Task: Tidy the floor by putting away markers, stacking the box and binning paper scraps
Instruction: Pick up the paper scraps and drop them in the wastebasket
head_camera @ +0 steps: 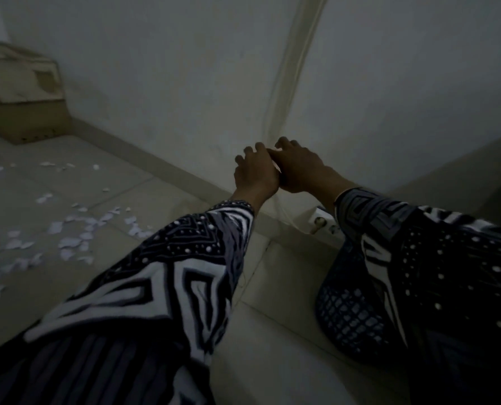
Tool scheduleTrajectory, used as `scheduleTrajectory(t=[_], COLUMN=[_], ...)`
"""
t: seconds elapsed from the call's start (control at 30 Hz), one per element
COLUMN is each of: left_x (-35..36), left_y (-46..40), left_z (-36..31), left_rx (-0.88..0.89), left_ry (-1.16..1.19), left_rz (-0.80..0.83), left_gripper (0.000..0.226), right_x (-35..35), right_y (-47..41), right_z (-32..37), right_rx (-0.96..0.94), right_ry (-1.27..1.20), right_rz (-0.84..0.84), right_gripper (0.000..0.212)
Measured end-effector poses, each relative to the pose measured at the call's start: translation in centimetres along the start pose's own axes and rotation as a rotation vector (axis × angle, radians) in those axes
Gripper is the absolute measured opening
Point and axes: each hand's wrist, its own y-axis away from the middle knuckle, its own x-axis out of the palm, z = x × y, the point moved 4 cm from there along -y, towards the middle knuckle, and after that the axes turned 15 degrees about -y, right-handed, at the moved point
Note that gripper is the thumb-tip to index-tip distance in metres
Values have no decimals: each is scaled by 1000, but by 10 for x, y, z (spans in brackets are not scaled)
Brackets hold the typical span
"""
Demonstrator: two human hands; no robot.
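My left hand [253, 173] and my right hand [300, 168] are held out together in front of the wall, touching at the thumbs, backs up and fingers curled. The palms are hidden, so I cannot tell whether anything is between them. Several white paper scraps [71, 229] lie scattered over the tiled floor at the left. A pale cardboard box [21, 83] sits on a brown box [30, 124] against the wall at the far left. No markers are in view. The room is dim.
A cable duct [296, 54] runs up the wall just behind my hands. A white power strip [323, 225] lies by the skirting under my right forearm. My patterned sleeves and lap fill the lower part of the view.
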Motion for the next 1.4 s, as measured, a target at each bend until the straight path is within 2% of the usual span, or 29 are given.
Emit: scheduleTrajectory(t=[0.13, 0.3, 0.47, 0.67, 0.9, 1.07, 1.2, 1.3, 1.4], left_x=[1, 0, -19, -81, -183, -252, -302, -328, -340], left_y=[-5, -16, -5, 27, 129, 229, 291, 324, 347], left_z=[40, 104, 200, 303, 409, 452, 470, 474, 478], left_rx=[-40, -98, -210, -332, -473, -614, -672, -696, -683], left_ry=[16, -3, -123, -262, -465, -613, -687, -701, -708], left_rz=[-22, -59, -59, -112, -104, -95, -84, -123, -145], left_gripper=[64, 55, 62, 62, 62, 61, 57, 52, 50], right_x=[0, 32, 77, 98, 95, 75, 60, 56, 54], right_y=[-34, -71, -108, -136, -124, -79, -49, -27, 1], right_z=[34, 81, 157, 272, 424, 514, 565, 595, 622], right_rx=[-86, -157, -338, -591, -935, -1170, -1248, -1282, -1243], right_ry=[123, 82, 48, 11, 16, -54, -85, 2, -135], right_rz=[99, 143, 213, 197, 163, 117, 99, 132, 156], right_gripper=[67, 64, 64, 67, 67, 72, 70, 63, 58])
